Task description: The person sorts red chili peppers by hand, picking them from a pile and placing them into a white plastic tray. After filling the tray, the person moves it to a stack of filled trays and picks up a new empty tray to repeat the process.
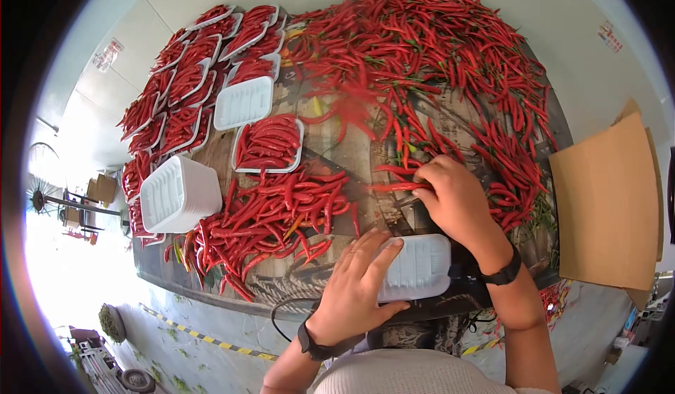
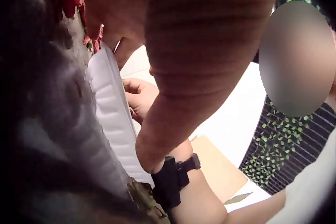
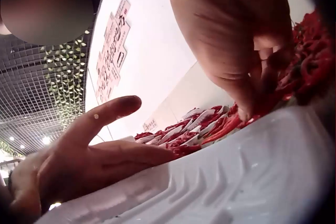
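Observation:
A white foam tray point(image 1: 424, 267), with no peppers in it, lies at the table's near edge. My left hand point(image 1: 355, 281) rests along its left side, fingers extended past the far corner and thumb near the front corner. In the right wrist view this left hand point(image 3: 100, 158) lies flat at the tray's rim, thumb raised. Beyond the tray, my right hand point(image 1: 457, 193) pinches a red chili pepper point(image 1: 391, 187) between thumb and fingertips, its tip pointing left. The right wrist view has the right fingertips point(image 3: 245, 112) among red peppers, just past the tray.
Loose chilies point(image 1: 274, 214) lie left of the tray, and a large heap point(image 1: 450, 49) covers the back and right. A filled tray point(image 1: 268, 143), an unfilled tray point(image 1: 243, 103), stacked trays point(image 1: 181, 195) and rows of packed trays point(image 1: 190, 81) stand left. A cardboard box point(image 1: 608, 204) is right.

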{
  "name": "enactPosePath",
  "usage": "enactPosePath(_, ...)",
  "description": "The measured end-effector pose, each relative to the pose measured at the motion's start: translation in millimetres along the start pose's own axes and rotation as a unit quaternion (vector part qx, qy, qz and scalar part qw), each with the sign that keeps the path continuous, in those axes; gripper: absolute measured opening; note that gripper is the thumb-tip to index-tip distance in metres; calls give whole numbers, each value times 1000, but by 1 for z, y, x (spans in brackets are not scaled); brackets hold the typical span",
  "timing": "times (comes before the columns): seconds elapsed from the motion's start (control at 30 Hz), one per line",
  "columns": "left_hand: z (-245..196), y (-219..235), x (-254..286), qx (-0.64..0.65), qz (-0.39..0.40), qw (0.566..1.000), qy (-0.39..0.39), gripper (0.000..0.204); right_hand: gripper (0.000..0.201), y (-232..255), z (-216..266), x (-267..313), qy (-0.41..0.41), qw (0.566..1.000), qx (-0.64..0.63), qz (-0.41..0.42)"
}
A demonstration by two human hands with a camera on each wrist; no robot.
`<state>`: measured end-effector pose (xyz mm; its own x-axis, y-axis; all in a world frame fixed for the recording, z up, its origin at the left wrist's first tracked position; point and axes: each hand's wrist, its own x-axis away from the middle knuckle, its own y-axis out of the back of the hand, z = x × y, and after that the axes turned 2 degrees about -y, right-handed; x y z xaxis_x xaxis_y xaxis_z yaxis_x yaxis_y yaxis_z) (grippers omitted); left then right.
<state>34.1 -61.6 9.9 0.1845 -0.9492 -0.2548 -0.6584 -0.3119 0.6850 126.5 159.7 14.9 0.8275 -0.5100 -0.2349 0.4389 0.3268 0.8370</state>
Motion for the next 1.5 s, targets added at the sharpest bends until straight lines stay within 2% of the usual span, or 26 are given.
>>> enactPosePath(0.13, 7, -1, 3, 25, -5, 1000, 4, 111, 17, 27, 14, 17, -13, 999, -31, -39)
enactPosePath(0.2, 13, -6, 7, 75, -38, 996, -5, 119, 19, 43, 23, 33, -75, 990, -121, 11)
enactPosePath(0.27, 18, -8, 11, 101, -60, 993, -9, 122, 21, 49, 22, 51, -88, 990, -102, 41)
enactPosePath(0.33, 21, -10, 12, 125, -81, 989, -14, 125, 21, 50, 20, 65, -23, 995, -84, 43)
enactPosePath(0.4, 19, -8, 13, 96, -111, 989, -30, 127, 21, 49, 23, 73, -31, 993, -88, 66)
enactPosePath(0.47, 10, 0, 12, 56, -72, 996, -18, 132, 22, 45, 26, 76, -30, 994, -76, 75)
enactPosePath(0.53, 1, 0, 12, -53, -38, 998, -12, 130, 22, 40, 27, 77, -32, 995, -59, 79)
enactPosePath(0.57, -2, -2, 12, -30, -61, 998, 14, 120, 22, 36, 28, 77, -23, 995, -60, 80)
enactPosePath(0.67, 3, -4, 13, -28, -78, 996, 42, 121, 22, 26, 32, 75, -9, 995, -65, 77)
enactPosePath(0.7, 4, -2, 11, -36, -61, 996, 56, 122, 22, 23, 33, 74, -1, 995, -72, 73)
enactPosePath(0.8, 12, -5, 14, -58, -73, 996, 12, 129, 24, 19, 35, 70, -11, 996, -53, 72)
enactPosePath(0.97, 14, -6, 15, -57, -69, 996, 7, 129, 24, 19, 36, 69, -26, 996, -18, 83)
enactPosePath(1.03, 14, -5, 15, -54, -63, 997, 6, 129, 23, 18, 36, 70, -32, 998, -13, 55)
enactPosePath(1.5, 15, -7, 12, -62, -54, 997, 5, 127, 21, 14, 33, 67, -43, 995, 11, 86)
